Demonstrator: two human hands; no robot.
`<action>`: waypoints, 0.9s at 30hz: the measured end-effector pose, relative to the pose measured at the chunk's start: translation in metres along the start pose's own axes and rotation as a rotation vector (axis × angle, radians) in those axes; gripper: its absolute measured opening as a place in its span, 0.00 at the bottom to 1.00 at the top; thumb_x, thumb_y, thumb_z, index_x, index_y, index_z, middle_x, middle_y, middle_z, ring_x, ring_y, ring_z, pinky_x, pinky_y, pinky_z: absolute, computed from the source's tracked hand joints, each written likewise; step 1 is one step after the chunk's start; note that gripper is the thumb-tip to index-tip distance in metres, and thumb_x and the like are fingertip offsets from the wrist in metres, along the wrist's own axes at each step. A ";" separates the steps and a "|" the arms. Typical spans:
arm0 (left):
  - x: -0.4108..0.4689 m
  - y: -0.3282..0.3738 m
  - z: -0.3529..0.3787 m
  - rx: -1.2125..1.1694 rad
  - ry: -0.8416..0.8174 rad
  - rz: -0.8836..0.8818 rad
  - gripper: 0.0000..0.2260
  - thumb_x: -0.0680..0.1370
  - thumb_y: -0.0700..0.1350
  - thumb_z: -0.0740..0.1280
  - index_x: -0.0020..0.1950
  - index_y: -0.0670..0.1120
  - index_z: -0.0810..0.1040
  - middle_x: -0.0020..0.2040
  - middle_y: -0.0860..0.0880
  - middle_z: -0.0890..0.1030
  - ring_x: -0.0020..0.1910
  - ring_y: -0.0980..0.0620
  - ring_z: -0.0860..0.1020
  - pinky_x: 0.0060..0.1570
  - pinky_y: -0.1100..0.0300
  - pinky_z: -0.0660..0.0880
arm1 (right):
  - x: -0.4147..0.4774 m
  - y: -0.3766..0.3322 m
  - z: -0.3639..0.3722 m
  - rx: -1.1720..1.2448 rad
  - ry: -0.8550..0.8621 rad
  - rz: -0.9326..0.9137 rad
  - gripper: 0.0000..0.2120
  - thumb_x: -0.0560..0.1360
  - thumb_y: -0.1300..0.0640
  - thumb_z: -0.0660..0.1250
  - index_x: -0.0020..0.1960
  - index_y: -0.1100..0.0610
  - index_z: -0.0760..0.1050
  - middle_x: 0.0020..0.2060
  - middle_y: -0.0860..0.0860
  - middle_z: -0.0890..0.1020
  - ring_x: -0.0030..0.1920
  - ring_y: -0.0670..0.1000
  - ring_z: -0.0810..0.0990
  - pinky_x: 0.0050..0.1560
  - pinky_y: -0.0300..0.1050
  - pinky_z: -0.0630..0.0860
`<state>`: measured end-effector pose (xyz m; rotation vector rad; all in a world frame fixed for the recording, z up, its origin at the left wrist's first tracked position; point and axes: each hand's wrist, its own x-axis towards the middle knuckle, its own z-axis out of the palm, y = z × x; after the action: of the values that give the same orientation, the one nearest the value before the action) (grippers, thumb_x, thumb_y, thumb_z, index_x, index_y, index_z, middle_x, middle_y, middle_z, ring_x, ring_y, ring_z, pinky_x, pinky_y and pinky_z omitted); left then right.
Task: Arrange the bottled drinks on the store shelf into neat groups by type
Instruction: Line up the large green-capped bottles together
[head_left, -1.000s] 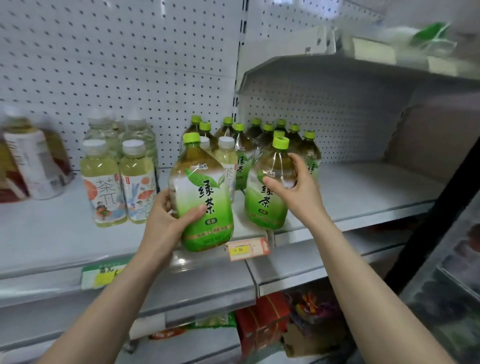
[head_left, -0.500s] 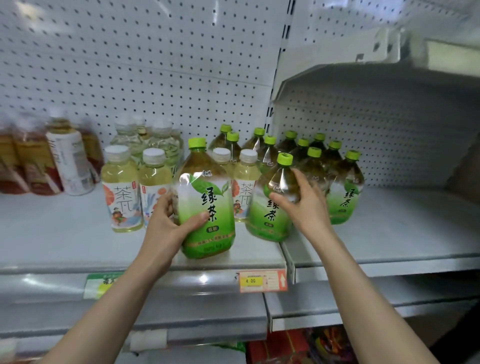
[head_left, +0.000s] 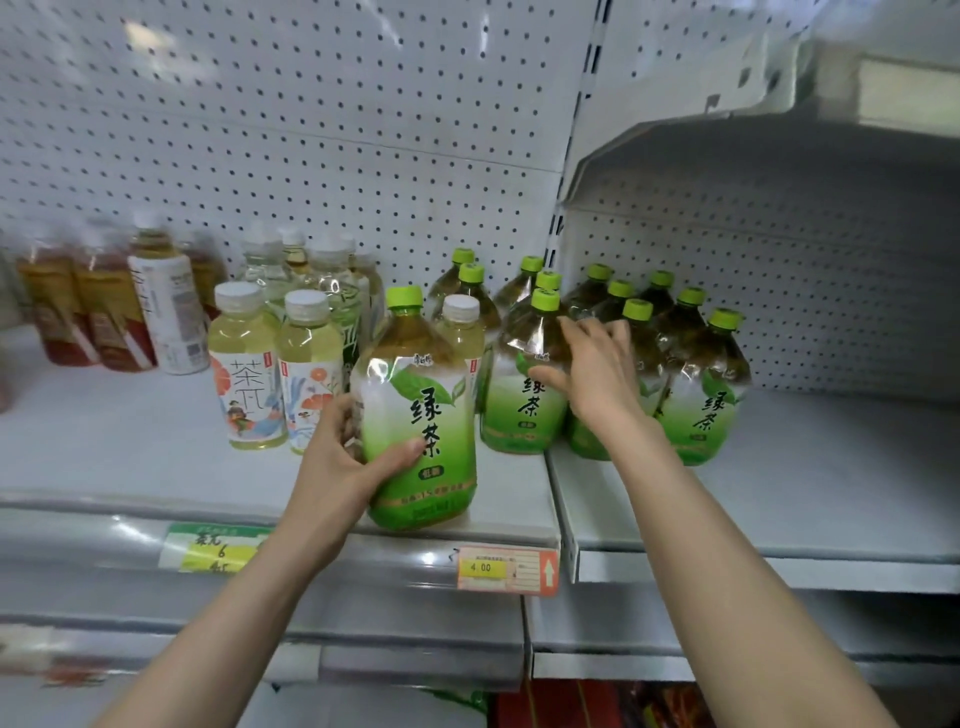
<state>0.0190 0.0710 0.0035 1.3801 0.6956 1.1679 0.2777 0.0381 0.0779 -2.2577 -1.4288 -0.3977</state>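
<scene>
A large green tea bottle (head_left: 421, 415) with a green cap stands at the front edge of the grey shelf (head_left: 130, 457). My left hand (head_left: 337, 457) grips its lower left side, thumb across the label. Behind and to the right, my right hand (head_left: 597, 379) holds the shoulder of a second green tea bottle (head_left: 519, 415), thumb on the front. Several more green tea bottles (head_left: 696, 374) cluster to the right and behind. To the left stand pale tea bottles with white caps (head_left: 244, 379), one (head_left: 462, 332) between the green ones.
Amber and red drinks (head_left: 104, 312) and a white-labelled bottle (head_left: 166, 312) stand far left. Price tags (head_left: 506, 569) (head_left: 213, 545) hang on the shelf lip. The adjoining right shelf (head_left: 831, 467) shows bare surface. An upper shelf (head_left: 779, 156) overhangs it. Pegboard (head_left: 311, 130) backs everything.
The view has shifted so the shelf sits further right. My right hand has pushed its bottle back toward the green tea cluster. My left hand keeps its grip on the front bottle.
</scene>
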 end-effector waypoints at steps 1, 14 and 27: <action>-0.001 -0.001 0.000 0.005 -0.002 0.004 0.38 0.55 0.54 0.78 0.62 0.46 0.72 0.54 0.47 0.83 0.50 0.50 0.84 0.43 0.58 0.81 | 0.002 0.002 0.000 -0.027 -0.015 -0.009 0.39 0.73 0.37 0.67 0.77 0.54 0.61 0.71 0.53 0.70 0.68 0.57 0.62 0.66 0.53 0.65; 0.006 -0.006 0.044 0.151 -0.192 0.043 0.44 0.60 0.54 0.81 0.71 0.49 0.66 0.63 0.50 0.79 0.60 0.51 0.79 0.60 0.48 0.77 | -0.040 -0.043 -0.038 0.800 -0.076 -0.081 0.17 0.78 0.43 0.64 0.58 0.52 0.81 0.48 0.45 0.85 0.50 0.47 0.82 0.56 0.55 0.79; 0.038 -0.003 0.087 0.558 -0.430 0.275 0.38 0.65 0.56 0.79 0.70 0.56 0.65 0.64 0.62 0.72 0.60 0.67 0.73 0.64 0.60 0.72 | -0.032 0.013 -0.037 0.735 -0.027 0.010 0.14 0.77 0.48 0.68 0.58 0.54 0.78 0.49 0.46 0.83 0.50 0.47 0.82 0.56 0.52 0.79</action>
<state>0.1122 0.0736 0.0215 2.1738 0.5473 0.8602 0.2755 -0.0107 0.0926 -1.6684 -1.2920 0.1534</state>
